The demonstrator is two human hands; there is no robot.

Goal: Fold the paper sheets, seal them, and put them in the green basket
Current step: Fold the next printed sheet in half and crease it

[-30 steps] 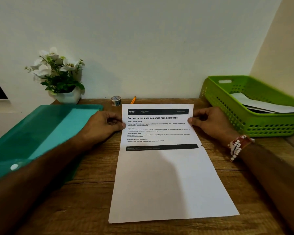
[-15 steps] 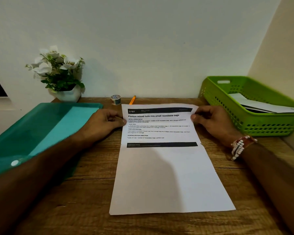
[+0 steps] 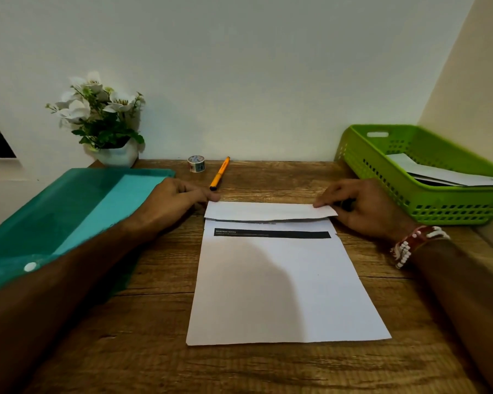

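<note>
Wooden counter [image 3: 268, 371] set against a plain pale wall, corner at right. Printed paper sheet [image 3: 273, 285] flat at centre, far edge folded over toward the near side. Left hand [image 3: 177, 200] pinching the fold's left corner; right hand [image 3: 362, 206] pinching its right corner. Green basket [image 3: 382, 177] at right, holding folded papers. Tape roll [image 3: 196, 163], orange pen [image 3: 219, 173], potted flowers [image 3: 103, 120] along the back; teal folder [image 3: 69, 211] at left.
</note>
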